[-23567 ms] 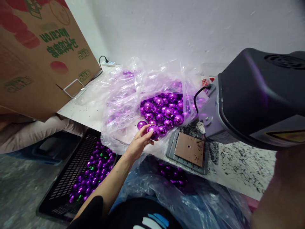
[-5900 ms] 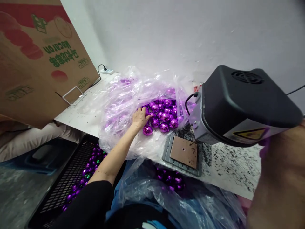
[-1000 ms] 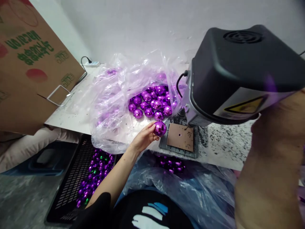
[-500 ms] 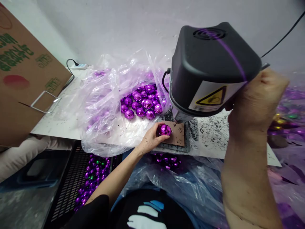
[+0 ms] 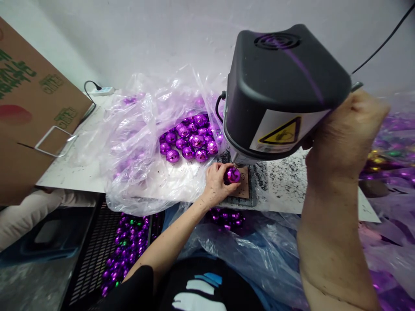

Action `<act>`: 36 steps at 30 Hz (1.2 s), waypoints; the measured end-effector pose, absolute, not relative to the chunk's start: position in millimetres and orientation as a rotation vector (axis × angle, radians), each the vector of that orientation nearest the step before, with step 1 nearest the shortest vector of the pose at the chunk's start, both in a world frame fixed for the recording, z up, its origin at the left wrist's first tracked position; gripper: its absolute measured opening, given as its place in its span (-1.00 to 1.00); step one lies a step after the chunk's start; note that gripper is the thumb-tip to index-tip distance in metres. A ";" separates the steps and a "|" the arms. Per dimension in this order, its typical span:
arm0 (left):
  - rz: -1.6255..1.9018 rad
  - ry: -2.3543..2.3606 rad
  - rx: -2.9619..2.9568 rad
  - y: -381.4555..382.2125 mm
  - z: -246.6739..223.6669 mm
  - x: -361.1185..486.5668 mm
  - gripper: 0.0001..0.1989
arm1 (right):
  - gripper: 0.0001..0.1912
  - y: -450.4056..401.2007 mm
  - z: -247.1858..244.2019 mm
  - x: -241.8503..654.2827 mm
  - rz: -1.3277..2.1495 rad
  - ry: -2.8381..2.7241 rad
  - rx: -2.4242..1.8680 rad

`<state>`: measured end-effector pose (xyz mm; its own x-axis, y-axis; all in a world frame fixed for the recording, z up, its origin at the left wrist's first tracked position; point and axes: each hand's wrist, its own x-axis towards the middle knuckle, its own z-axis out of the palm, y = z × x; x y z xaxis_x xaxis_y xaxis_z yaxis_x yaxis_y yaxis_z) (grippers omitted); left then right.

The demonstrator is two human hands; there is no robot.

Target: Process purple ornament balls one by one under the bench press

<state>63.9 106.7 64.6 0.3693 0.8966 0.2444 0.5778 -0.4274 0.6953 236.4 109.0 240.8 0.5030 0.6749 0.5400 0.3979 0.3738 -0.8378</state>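
The ball [image 5: 232, 174], pinched over the pad [image 5: 244, 188] by the left hand [image 5: 218, 183], looks light, hard and slippery, so its round middle seems best to hold, and whether the right hand [image 5: 356, 121] grips is hidden.

"Left side?"
"Cardboard box [image 5: 42, 125], one — brown, green lettering, red spot, tilted. White wire loop [image 5: 37, 146] at its lower right."
"Behind it?"
"Power strip [image 5: 104, 90], white, black plug [image 5: 97, 87] fitted. Wall [image 5: 155, 39], pale."
"Below the box?"
"Trouser leg [image 5: 35, 214], light, another person's. Blue stool [image 5: 61, 254], partly hidden — grey floor [image 5: 35, 283] beneath."
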 end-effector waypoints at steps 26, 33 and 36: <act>0.789 1.193 2.343 98.3 55.6 63.4 -0.52 | -0.80 37.3 174.4 211.5 -0.126 -1.151 -1.275; 0.820 1.178 2.359 96.6 52.1 63.9 -0.53 | -0.80 49.5 164.1 208.5 -0.183 -1.067 -1.151; 0.829 1.183 2.360 95.9 51.1 64.4 -0.52 | -0.75 52.1 162.9 207.4 -0.179 -1.052 -1.133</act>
<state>64.4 95.9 51.1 0.4739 0.8136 0.3368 0.5947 -0.5778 0.5590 207.4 52.1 162.9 0.5368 0.3699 0.7583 0.6001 0.4644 -0.6514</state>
